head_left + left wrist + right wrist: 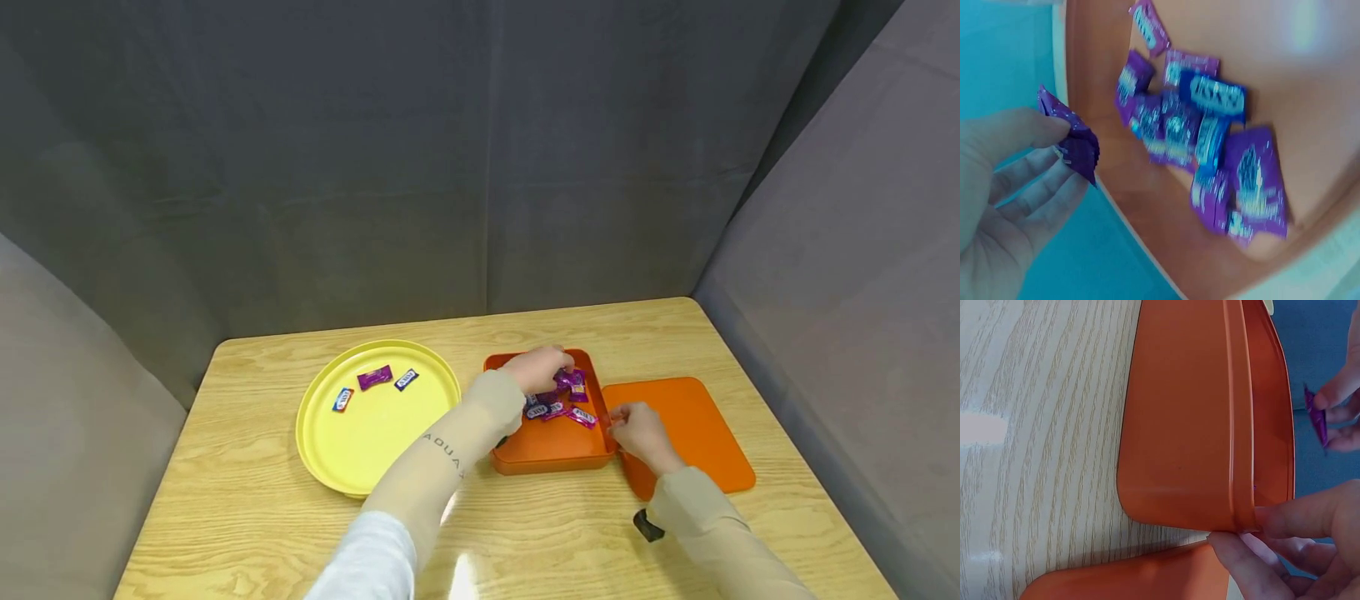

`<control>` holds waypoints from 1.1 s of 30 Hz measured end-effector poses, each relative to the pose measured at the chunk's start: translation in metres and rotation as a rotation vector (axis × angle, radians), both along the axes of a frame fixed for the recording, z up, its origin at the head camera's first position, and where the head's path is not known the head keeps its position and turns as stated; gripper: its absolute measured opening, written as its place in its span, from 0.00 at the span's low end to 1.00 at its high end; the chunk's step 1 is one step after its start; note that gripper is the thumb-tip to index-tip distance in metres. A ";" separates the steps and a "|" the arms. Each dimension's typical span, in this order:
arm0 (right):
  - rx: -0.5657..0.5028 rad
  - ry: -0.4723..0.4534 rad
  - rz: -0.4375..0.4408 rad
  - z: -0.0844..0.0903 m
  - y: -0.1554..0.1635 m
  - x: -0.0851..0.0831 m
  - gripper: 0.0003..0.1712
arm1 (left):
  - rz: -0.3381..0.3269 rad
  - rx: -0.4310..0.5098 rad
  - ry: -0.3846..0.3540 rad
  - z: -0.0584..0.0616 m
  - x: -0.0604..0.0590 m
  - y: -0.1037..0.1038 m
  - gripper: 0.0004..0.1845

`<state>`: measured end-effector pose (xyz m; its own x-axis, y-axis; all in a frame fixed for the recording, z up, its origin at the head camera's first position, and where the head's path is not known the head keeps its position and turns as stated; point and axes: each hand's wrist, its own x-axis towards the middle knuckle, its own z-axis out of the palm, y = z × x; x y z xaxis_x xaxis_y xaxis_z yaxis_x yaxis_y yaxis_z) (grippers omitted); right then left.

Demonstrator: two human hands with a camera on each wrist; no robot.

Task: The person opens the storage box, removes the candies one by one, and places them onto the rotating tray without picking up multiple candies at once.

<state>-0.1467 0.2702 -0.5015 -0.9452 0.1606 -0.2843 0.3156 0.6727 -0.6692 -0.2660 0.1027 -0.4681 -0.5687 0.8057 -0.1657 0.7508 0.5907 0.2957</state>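
My left hand [542,369] is over the far part of the orange box [543,452]. Between its thumb and fingertips it pinches a purple wrapped candy [1077,136], held above the box wall in the left wrist view. Inside the box lie several candies: a flat purple one [1254,181], a dark blue one [1215,95] and smaller purple ones. At the right side of the box, my right hand [643,432] grips the rim near a corner, thumb beneath the edge and forefinger over it in the right wrist view.
A round yellow tray [367,454] stands left of the box, bearing a purple candy [375,377], a blue-and-white candy [407,380] and a blue-and-red candy [342,400]. An orange lid [697,425] lies right of the box on the wooden table [225,500]. Grey curtains [360,167] surround the table.
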 end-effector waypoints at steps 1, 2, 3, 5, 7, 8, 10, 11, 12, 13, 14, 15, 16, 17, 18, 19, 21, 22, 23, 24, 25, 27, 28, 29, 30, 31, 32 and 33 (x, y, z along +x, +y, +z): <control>-0.001 0.003 0.002 -0.001 0.000 0.000 0.14 | 0.009 0.008 0.007 0.002 -0.002 -0.004 0.16; -0.004 0.006 0.003 -0.001 0.000 0.000 0.14 | 0.016 0.016 0.009 0.004 -0.003 -0.007 0.17; -0.004 0.008 0.005 -0.001 0.001 0.000 0.14 | 0.026 0.025 0.010 0.006 -0.004 -0.011 0.17; -0.005 0.007 0.003 -0.002 0.001 0.000 0.13 | 0.048 0.040 0.014 0.010 -0.006 -0.020 0.18; -0.003 0.002 0.001 -0.001 0.001 0.000 0.13 | 0.066 0.058 0.018 0.014 -0.008 -0.029 0.18; -0.004 0.001 0.001 0.000 0.000 0.000 0.13 | 0.071 0.067 0.025 0.015 -0.009 -0.035 0.18; -0.004 -0.002 -0.001 0.000 0.000 0.000 0.13 | 0.086 0.086 0.033 0.017 -0.011 -0.046 0.17; -0.005 -0.004 -0.003 0.000 0.000 0.000 0.13 | 0.091 0.099 0.037 0.018 -0.011 -0.052 0.16; -0.003 -0.003 -0.003 0.000 -0.001 0.000 0.13 | 0.096 0.111 0.038 0.019 -0.012 -0.058 0.16; -0.003 -0.004 -0.003 -0.001 -0.001 0.000 0.13 | 0.100 0.124 0.041 0.019 -0.012 -0.065 0.16; -0.005 -0.007 -0.006 -0.001 0.000 -0.001 0.13 | 0.107 0.136 0.039 0.019 -0.012 -0.071 0.15; -0.006 -0.011 -0.010 -0.002 0.000 -0.001 0.13 | 0.115 0.154 0.033 0.019 -0.012 -0.078 0.15; -0.006 -0.013 -0.012 -0.002 0.000 -0.001 0.13 | 0.125 0.169 0.029 0.018 -0.012 -0.085 0.15; -0.007 -0.015 -0.012 -0.002 0.000 -0.001 0.13 | 0.136 0.185 0.025 0.017 -0.012 -0.092 0.15; -0.005 -0.017 -0.013 -0.002 0.000 0.000 0.13 | 0.150 0.198 0.022 0.016 -0.012 -0.098 0.15; -0.005 -0.019 -0.014 -0.002 0.000 0.000 0.13 | 0.163 0.212 0.018 0.014 -0.012 -0.105 0.14; 0.000 -0.018 -0.014 -0.001 0.000 0.000 0.13 | 0.194 0.235 0.007 0.010 -0.011 -0.118 0.14; 0.004 -0.017 -0.012 -0.001 0.000 0.000 0.13 | 0.209 0.242 0.006 0.008 -0.011 -0.124 0.14; 0.006 -0.018 -0.013 0.000 0.000 0.000 0.13 | 0.220 0.250 0.003 0.006 -0.011 -0.130 0.13; 0.008 -0.018 -0.014 0.000 0.000 0.000 0.13 | 0.233 0.255 0.003 0.004 -0.011 -0.136 0.13; 0.010 -0.017 -0.014 0.000 0.000 0.000 0.13 | 0.241 0.260 0.007 0.001 -0.010 -0.141 0.13; 0.012 -0.015 -0.012 0.001 0.001 0.001 0.13 | 0.255 0.272 0.010 -0.003 -0.010 -0.151 0.13; 0.011 -0.015 -0.012 0.001 0.001 0.001 0.13 | 0.261 0.276 0.011 -0.005 -0.009 -0.156 0.13; 0.010 -0.013 -0.013 0.001 0.001 0.002 0.13 | 0.263 0.280 0.009 -0.007 -0.009 -0.160 0.13; 0.007 -0.011 -0.011 0.001 0.002 0.003 0.13 | 0.268 0.281 0.005 -0.009 -0.008 -0.164 0.13; 0.006 -0.011 -0.010 0.002 0.002 0.003 0.13 | 0.267 0.281 0.004 -0.011 -0.007 -0.167 0.13; 0.005 -0.011 -0.009 0.002 0.002 0.003 0.13 | 0.273 0.278 -0.007 -0.014 -0.006 -0.170 0.13; 0.003 -0.012 -0.009 0.003 0.002 0.003 0.13 | 0.280 0.273 -0.016 -0.016 -0.006 -0.173 0.13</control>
<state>-0.1433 0.2717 -0.4987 -0.9401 0.1702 -0.2952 0.3299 0.6713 -0.6637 -0.2717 -0.0703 -0.4845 -0.7721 0.6351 0.0225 0.5653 0.6702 0.4808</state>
